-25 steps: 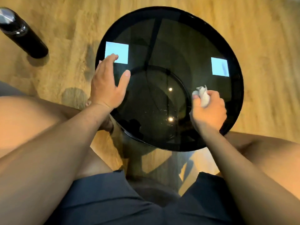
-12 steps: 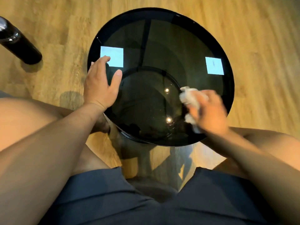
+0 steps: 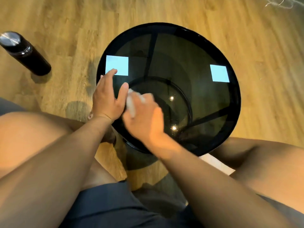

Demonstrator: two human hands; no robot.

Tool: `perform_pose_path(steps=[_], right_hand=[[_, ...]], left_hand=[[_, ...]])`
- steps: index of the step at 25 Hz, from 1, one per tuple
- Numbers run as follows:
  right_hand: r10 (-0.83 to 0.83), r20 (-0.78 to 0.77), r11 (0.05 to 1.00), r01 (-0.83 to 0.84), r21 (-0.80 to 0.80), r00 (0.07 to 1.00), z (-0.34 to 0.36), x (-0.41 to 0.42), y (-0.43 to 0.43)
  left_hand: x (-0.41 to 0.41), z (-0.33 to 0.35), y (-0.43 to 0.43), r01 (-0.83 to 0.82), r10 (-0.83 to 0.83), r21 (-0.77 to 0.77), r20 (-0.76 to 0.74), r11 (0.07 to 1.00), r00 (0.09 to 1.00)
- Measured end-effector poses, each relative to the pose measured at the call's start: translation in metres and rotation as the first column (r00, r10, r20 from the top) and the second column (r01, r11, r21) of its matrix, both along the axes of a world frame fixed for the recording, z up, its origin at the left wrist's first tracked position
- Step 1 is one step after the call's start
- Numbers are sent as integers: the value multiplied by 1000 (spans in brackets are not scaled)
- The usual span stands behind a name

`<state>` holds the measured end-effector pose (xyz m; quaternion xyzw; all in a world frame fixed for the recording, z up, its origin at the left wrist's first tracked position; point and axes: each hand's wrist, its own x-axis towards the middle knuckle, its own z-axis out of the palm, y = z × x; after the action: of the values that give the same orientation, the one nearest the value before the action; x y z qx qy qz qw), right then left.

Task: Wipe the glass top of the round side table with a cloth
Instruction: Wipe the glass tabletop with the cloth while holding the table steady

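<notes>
Head view, the only view supplied. A round table [image 3: 233, 112] with a dark glass top [image 3: 189, 66] in a black rim is seen at centre frame, standing on a wooden floor [image 3: 263, 38]. Two pale square reflections and two small light spots are noted on the glass.

The left hand [image 3: 107, 97] is laid at the left edge of the glass, fingers spread and apart, thumb raised; nothing is clamped in it. It is judged to be steadying the table.

The right hand [image 3: 144, 119] is closed on a crumpled white cloth [image 3: 130, 102], which protrudes from the upper left of the fist. The cloth is pressed to the glass at centre left of the frame, just beside the left thumb; whether the two touch cannot be told. The right hand is blurred, consistent with a wiping stroke.

A black bottle [image 3: 26, 53] with a silver cap is recorded at upper left, on the floor, well apart from the table. Bare knees and dark shorts are seen along the lower frame.

Step in hand: wiping of the glass, left part. The next move is judged to call for the cloth to be carried rightward and toward the upper part of the glass, with pressure kept even and the left hand lifted clear so that the area beneath it can be wiped.
</notes>
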<state>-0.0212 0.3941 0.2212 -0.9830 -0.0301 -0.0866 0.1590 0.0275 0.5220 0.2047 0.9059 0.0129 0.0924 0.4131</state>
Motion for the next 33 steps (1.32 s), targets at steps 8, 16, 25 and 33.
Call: perform_pose_path(steps=[8, 16, 25, 33], right_hand=[[-11, -135, 976, -18, -216, 991, 18, 23, -212], [-417, -29, 897, 407, -172, 908, 9, 105, -168], [307, -65, 951, -304, 60, 949, 7, 114, 46], [201, -108, 980, -198, 36, 974, 5, 0, -131]], left_hand=[[5, -2, -1, 73, -76, 279, 1, 957, 997], [4, -3, 2, -22, 17, 66, 71, 998, 997], [2, 1, -1, -42, 40, 20, 73, 999, 997], [2, 1, 0, -29, 29, 83, 7, 996, 1000]])
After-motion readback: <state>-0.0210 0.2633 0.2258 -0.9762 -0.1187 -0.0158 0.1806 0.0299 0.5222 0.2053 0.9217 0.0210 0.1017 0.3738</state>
